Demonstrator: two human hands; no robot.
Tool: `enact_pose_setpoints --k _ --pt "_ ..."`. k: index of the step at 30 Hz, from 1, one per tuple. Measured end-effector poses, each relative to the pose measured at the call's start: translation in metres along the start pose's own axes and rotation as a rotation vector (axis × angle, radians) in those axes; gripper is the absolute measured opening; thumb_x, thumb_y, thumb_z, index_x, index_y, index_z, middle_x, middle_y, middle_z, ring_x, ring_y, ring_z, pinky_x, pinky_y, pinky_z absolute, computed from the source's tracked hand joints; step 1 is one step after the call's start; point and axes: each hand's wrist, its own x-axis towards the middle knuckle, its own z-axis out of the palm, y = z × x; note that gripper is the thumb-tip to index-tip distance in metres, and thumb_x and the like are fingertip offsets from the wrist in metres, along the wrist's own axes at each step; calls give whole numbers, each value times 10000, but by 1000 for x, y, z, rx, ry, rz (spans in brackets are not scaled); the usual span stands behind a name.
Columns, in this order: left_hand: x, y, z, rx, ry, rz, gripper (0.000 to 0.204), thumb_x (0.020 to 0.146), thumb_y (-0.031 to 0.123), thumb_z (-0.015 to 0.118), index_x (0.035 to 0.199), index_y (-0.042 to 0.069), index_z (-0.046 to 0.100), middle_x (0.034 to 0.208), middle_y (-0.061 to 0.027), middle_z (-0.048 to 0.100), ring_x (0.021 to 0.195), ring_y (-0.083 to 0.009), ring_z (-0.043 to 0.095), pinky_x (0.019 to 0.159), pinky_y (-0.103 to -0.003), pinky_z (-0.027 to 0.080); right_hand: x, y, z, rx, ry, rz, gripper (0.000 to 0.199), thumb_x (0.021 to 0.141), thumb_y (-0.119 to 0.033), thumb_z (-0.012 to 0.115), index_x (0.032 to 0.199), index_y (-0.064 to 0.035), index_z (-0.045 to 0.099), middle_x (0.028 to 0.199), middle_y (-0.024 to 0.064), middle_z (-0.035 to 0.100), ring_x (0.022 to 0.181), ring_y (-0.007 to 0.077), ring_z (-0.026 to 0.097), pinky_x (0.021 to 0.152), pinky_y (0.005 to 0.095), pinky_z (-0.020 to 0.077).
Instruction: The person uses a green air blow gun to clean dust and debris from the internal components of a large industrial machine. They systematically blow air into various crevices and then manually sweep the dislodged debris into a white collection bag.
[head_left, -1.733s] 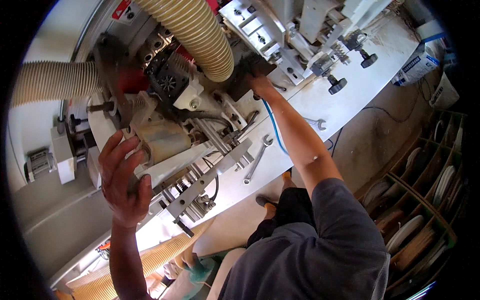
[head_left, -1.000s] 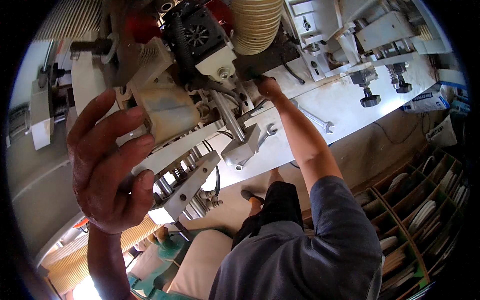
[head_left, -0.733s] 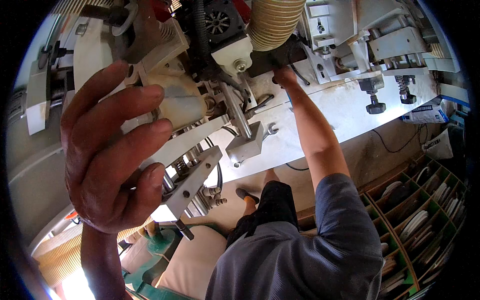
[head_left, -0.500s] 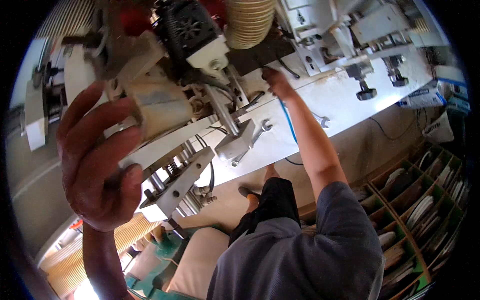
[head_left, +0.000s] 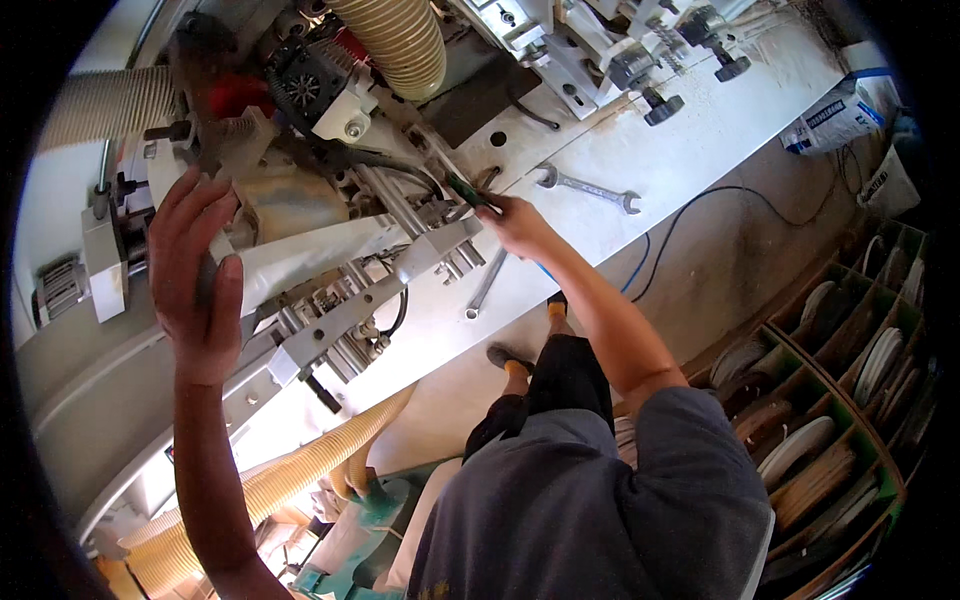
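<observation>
While gripped (right hand [head_left: 518, 222]): green-handled tool [head_left: 466, 191].

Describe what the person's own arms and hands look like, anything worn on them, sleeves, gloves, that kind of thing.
Both hands are bare, with no gloves. The left hand tops a long forearm that is uncovered as far down as the picture shows, with no sleeve, watch or band in view. The right hand leads to a bare forearm and elbow; above that the arm goes into the short sleeve of a loose grey T-shirt. No rings are discernible.

Lighting: bright, even daylight, strongest on the white table [head_left: 700, 130], with mild glare there. Shadows soft. Image: sharp centrally; strong fisheye bending, black vignette at rim.
</observation>
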Motion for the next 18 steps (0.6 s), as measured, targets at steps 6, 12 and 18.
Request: enact_pose_setpoints --k 6,12,18 --pt "6 17 1 -35 71 -27 363 828 108 504 1176 32 574 1271 -131 533 1278 -315 412 1066 -437 297 -110 68 -28 -61 -26 6 439 911 -356 547 1254 -83 559 865 202 654 739 306 629 701 382 483" --pt "2 18 -3 -126 152 -2 353 848 38 520 1200 22 534 1303 -130 500 1275 -325 400 1079 -417 282 -170 152 -144 536 931 147 308 943 -319 518 1071 -42 559 656 9 470 391 103 426 324 246 319" --pt "-3 15 1 -146 308 -51 384 855 43 551 1237 31 508 1312 -135 488 1275 -327 396 1071 -412 297 -194 110 -144 414 495 54 369 935 -327 550 1168 -43 580 652 -23 468 431 69 418 360 232 299"
